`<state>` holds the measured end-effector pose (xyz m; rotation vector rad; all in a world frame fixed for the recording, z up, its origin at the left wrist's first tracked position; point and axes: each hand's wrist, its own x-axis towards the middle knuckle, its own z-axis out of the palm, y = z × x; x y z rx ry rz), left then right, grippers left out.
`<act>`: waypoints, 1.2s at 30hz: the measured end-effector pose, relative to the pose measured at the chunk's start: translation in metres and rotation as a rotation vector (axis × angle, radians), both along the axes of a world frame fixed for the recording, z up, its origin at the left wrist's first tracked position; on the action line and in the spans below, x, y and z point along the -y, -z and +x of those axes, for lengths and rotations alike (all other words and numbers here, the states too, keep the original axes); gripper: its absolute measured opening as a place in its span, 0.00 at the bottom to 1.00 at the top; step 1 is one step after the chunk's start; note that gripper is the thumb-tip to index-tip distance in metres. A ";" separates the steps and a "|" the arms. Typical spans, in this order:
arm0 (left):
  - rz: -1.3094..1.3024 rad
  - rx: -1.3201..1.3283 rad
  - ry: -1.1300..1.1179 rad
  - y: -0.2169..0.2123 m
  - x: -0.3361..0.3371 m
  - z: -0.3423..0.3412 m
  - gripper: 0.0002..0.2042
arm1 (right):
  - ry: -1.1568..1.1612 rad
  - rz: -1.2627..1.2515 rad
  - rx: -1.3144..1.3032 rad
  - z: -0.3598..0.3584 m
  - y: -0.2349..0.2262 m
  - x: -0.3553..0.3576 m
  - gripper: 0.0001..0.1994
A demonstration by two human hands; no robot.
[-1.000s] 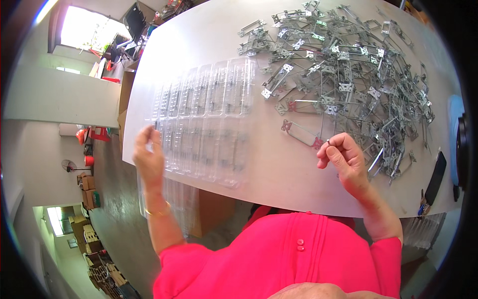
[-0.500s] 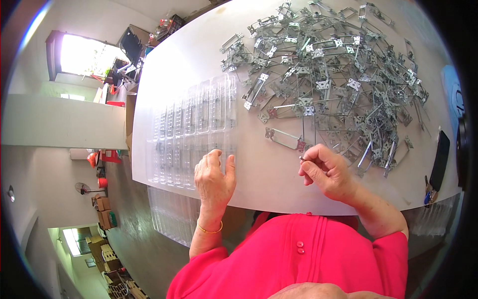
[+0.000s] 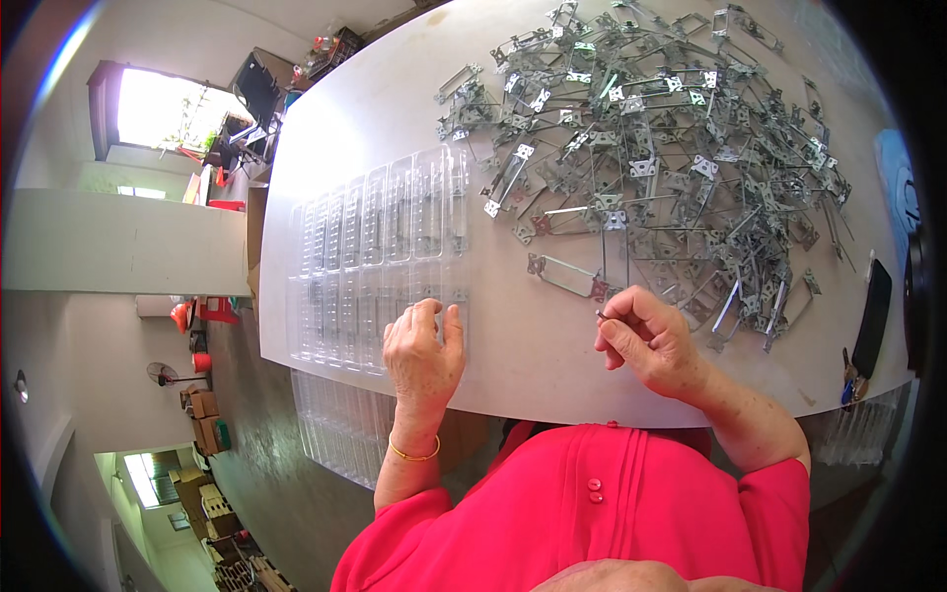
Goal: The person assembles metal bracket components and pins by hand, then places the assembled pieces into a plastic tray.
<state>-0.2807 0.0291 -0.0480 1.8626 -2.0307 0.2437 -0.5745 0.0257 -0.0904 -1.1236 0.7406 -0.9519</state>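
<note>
My left hand (image 3: 423, 353) rests at the near right edge of a clear plastic compartment tray (image 3: 379, 268), its thumb apart from bent fingers and nothing visible in its grasp. Grey metal brackets show faintly in some of the tray's compartments. Thumb and fingers of my right hand (image 3: 649, 341) are pinched together, and the small dark end of a metal piece (image 3: 601, 314) sticks out between them; the rest is hidden. Just beyond that hand lies a loose wire-framed metal bracket (image 3: 567, 276). Farther back spreads a large tangled heap of similar metal brackets (image 3: 671, 168).
The white table (image 3: 513, 365) has a curved near edge in front of me. More clear trays (image 3: 340, 424) are stacked below its left edge. On the right are a black flat object (image 3: 872, 321), keys (image 3: 848, 380) and a blue item (image 3: 898, 187).
</note>
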 end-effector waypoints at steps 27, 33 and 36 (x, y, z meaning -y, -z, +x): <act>0.028 -0.015 -0.022 0.005 -0.003 -0.003 0.09 | -0.013 0.076 0.017 0.001 -0.001 0.000 0.03; 0.087 0.014 -0.021 0.004 -0.006 -0.006 0.16 | 0.005 0.074 -0.013 0.001 -0.001 -0.002 0.03; 0.113 0.020 -0.022 0.003 -0.006 -0.007 0.18 | 0.014 0.077 -0.014 0.002 -0.002 -0.002 0.03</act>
